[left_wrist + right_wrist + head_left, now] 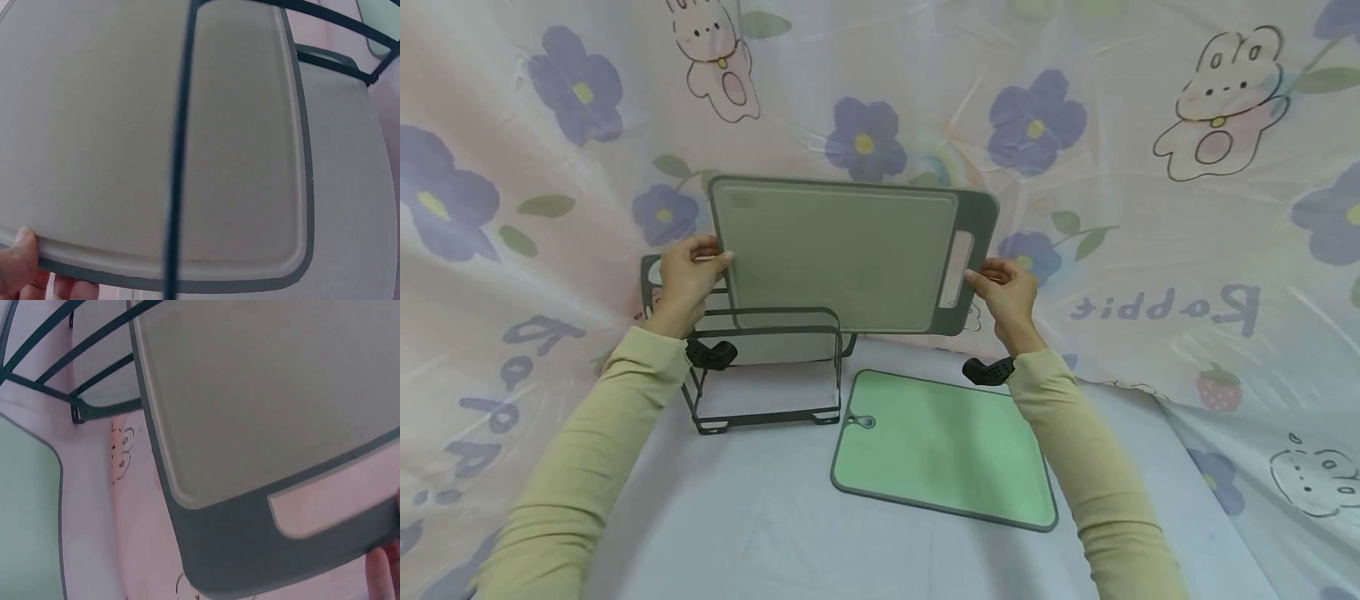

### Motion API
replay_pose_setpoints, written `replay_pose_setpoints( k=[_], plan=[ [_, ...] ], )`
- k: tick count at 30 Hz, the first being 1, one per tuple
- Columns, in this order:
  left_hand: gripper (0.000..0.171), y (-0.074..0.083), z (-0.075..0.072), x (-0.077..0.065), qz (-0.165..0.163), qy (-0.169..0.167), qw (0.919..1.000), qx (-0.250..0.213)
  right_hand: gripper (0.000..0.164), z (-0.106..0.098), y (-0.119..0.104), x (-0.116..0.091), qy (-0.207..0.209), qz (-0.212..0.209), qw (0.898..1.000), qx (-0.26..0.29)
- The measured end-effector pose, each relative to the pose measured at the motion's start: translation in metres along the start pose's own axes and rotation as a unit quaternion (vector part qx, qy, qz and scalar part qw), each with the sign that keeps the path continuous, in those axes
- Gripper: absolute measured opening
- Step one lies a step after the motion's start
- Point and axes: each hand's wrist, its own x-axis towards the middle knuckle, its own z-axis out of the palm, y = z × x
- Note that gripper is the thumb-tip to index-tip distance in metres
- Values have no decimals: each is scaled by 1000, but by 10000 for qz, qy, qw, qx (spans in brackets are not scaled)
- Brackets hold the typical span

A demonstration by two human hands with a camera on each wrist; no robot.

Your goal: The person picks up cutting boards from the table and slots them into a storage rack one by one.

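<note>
Between both hands is a grey cutting board (842, 258) with a dark rim and a slotted handle at its right end, held up on its long side and slightly tilted. My left hand (685, 275) pinches its left edge, thumb on the front face and fingers behind, as the left wrist view also shows. On the other end, my right hand (1009, 298) grips the handle's outer strip, thumb in front. The board's lower left part overlaps a dark wire rack (760, 418). A second grey board (353, 162) stands in the rack, partly hidden behind the held one.
A light green cutting board (940, 450) with a grey rim and a small hole lies flat to the right of the rack. White cloth (760, 517) covers the table. Behind it hangs a curtain (925, 75) printed with flowers and rabbits.
</note>
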Motion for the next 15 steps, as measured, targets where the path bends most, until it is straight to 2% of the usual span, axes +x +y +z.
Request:
replay_pose_setpoints(
  k=[4, 10, 15],
  plan=[
    [37, -3, -8, 2, -16, 72, 9999, -112, 22, 10, 0, -1, 4, -7, 10000, 36],
    [21, -6, -23, 6, -68, 291, 9989, -363, 26, 26, -1, -3, -120, 17, 9999, 42],
    [21, -6, -33, 6, -2, 397, 9986, -355, 26, 38, -3, -5, -165, -4, 9999, 33]
  ],
)
